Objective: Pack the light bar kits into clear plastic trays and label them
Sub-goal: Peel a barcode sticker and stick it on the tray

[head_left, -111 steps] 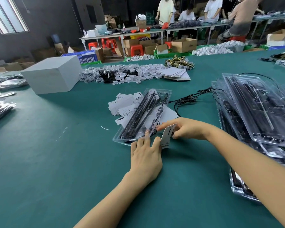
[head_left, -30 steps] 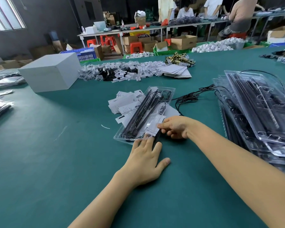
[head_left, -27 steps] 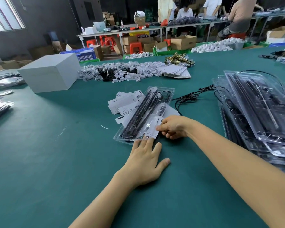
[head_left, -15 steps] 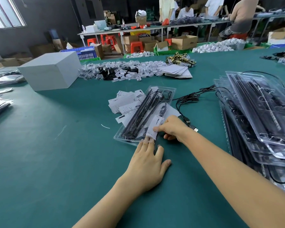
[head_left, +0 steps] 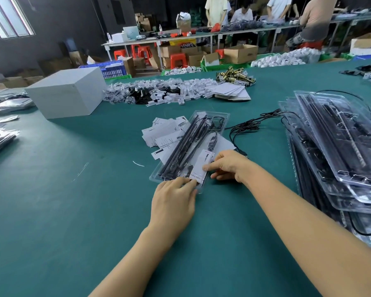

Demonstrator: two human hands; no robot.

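lying on the green bench point(head_left: 73, 211), the clear tray point(head_left: 221, 120) (black light bars inside) carries a white label point(head_left: 202, 168). the right hand point(head_left: 229, 166) pinches the label's edge; the left hand point(head_left: 172, 202) presses flat fingers on the tray's near end.

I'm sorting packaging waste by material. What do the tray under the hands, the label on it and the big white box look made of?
Tray: clear glossy moulded plastic, see-through with glints.
Label: matt white printed paper or thin card.
White box: matt, sharp-edged; probably cardboard or foam, unclear.
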